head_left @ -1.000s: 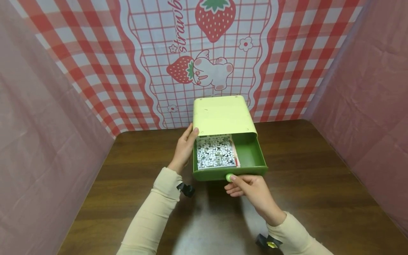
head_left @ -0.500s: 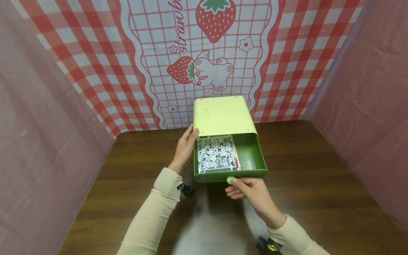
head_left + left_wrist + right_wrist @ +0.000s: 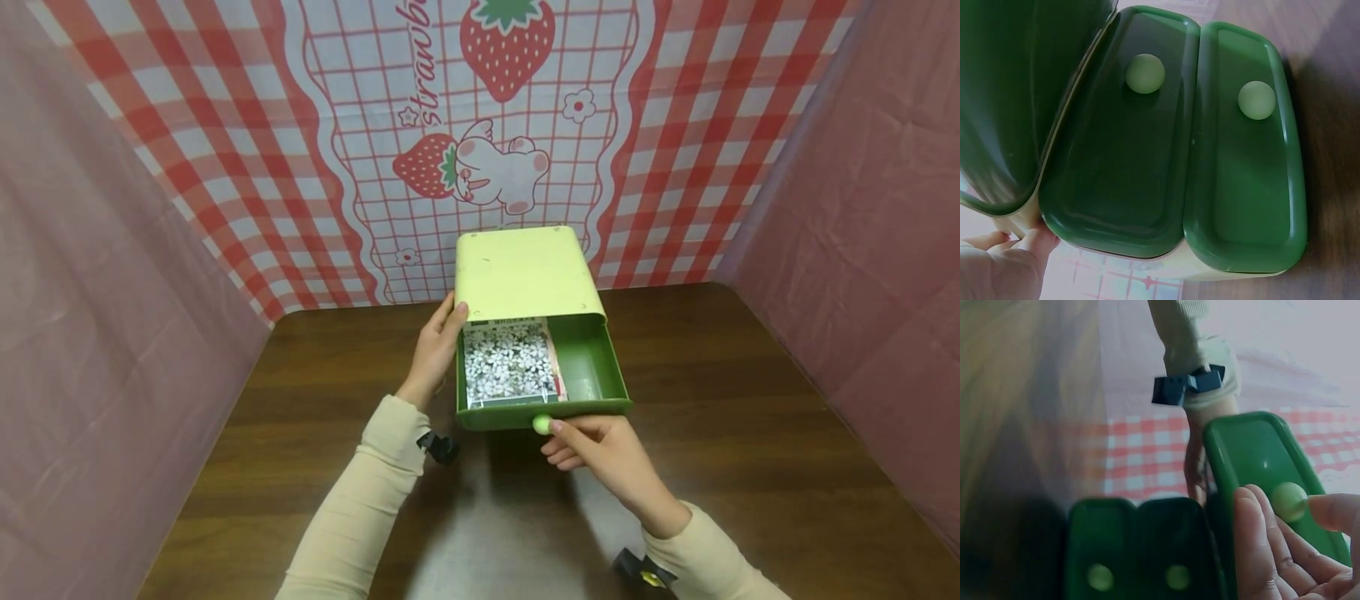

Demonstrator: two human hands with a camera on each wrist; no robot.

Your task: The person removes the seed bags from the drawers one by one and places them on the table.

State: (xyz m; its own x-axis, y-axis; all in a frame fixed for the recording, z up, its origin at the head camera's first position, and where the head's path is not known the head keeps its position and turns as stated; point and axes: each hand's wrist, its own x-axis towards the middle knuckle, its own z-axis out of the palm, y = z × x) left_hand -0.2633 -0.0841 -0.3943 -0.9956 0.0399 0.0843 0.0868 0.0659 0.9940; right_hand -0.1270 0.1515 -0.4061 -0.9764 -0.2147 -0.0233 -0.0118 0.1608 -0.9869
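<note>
A small drawer cabinet with a pale yellow-green shell point(image 3: 525, 271) stands at the back of the table. Its green top drawer point(image 3: 588, 371) is pulled out. Inside, on the left, lies a flat packet printed with white flowers point(image 3: 510, 362); its far end is under the shell. My left hand point(image 3: 431, 354) rests on the cabinet's left side, fingers fairly straight, thumb by the front edge. At the drawer's round light-green knob point(image 3: 542, 425), my right hand point(image 3: 611, 454) has its thumb tip touching or almost touching, while the other fingers extend below and beside it, fairly straight.
Below the top drawer, a middle drawer point(image 3: 1122, 162) and a bottom drawer point(image 3: 1244, 162) are closed, each with a round knob. A strawberry-print checked cloth point(image 3: 660, 167) hangs behind the cabinet. Pink cloths point(image 3: 847, 208) flank the brown wooden table point(image 3: 750, 433).
The top drawer came slightly further toward me, then stopped, and the packet's near edge now shows. My right hand has since shifted a little right, uncovering more of the knob. My left hand stayed still.
</note>
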